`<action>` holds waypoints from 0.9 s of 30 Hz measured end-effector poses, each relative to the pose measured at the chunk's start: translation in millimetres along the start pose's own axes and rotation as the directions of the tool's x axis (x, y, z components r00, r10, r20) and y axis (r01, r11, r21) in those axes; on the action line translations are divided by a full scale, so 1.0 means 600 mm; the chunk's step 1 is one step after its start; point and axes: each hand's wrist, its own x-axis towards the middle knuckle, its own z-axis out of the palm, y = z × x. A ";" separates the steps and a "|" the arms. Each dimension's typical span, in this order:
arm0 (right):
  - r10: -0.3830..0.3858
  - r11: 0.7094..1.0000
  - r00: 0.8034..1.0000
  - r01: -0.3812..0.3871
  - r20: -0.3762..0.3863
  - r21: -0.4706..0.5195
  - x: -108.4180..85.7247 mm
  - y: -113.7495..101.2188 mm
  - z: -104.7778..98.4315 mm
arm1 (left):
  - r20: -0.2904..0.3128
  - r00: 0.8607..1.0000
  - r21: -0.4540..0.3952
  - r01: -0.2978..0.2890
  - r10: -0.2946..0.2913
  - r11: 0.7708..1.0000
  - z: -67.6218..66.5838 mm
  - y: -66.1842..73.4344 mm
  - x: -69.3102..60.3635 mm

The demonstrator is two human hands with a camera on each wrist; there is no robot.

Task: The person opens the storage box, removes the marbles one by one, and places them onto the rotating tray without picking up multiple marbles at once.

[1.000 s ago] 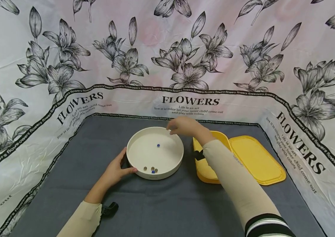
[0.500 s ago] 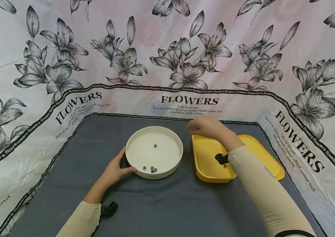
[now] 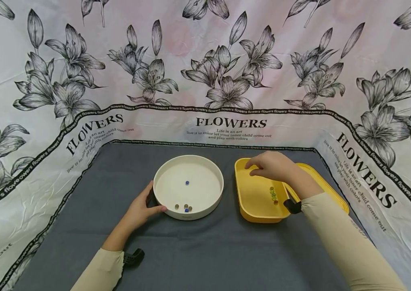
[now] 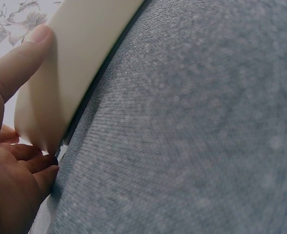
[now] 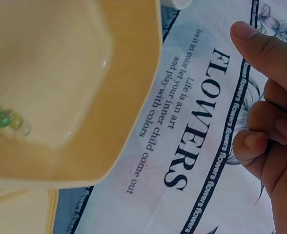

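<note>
My left hand [image 3: 141, 210] grips the left side of a round white dish [image 3: 205, 188]. In the left wrist view the thumb [image 4: 29, 56] presses its outer wall and the fingers reach its lower edge. Inside lie a blue marble [image 3: 187, 183] and, near the front, several brownish and blue marbles [image 3: 186, 209]. Above the back of a yellow box [image 3: 250, 200] hovers my right hand [image 3: 272, 166]. Its fingers [image 5: 260, 117] are loosely curled, the thumb stands apart, and nothing shows between them. Green marbles [image 3: 272, 192] and an orange-red marble [image 3: 276, 202] lie in the box.
A yellow lid [image 3: 316, 176] lies right of the box, partly hidden by my right arm. The grey cloth [image 3: 198, 258] covers the table. A flower-printed curtain [image 3: 227, 81] surrounds its back and sides.
My right hand has moved right from above the dish's back rim to above the yellow box, uncovering the green marbles. The blue marble rolled slightly left and forward. My left hand stays.
</note>
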 end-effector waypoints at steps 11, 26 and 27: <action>-0.018 1.000 0.999 0.018 0.035 0.004 -0.050 0.031 0.036 | 0.004 1.000 0.012 -0.018 0.018 1.000 -0.003 -0.007 -0.003; -0.113 0.988 0.993 0.114 0.011 -0.106 -0.078 0.055 0.070 | 0.006 1.000 -0.001 -0.011 0.011 1.000 -0.006 -0.007 -0.006; -0.118 0.987 0.993 0.118 0.011 -0.110 -0.079 0.057 0.072 | 0.007 1.000 -0.001 -0.011 0.011 1.000 -0.005 -0.008 -0.006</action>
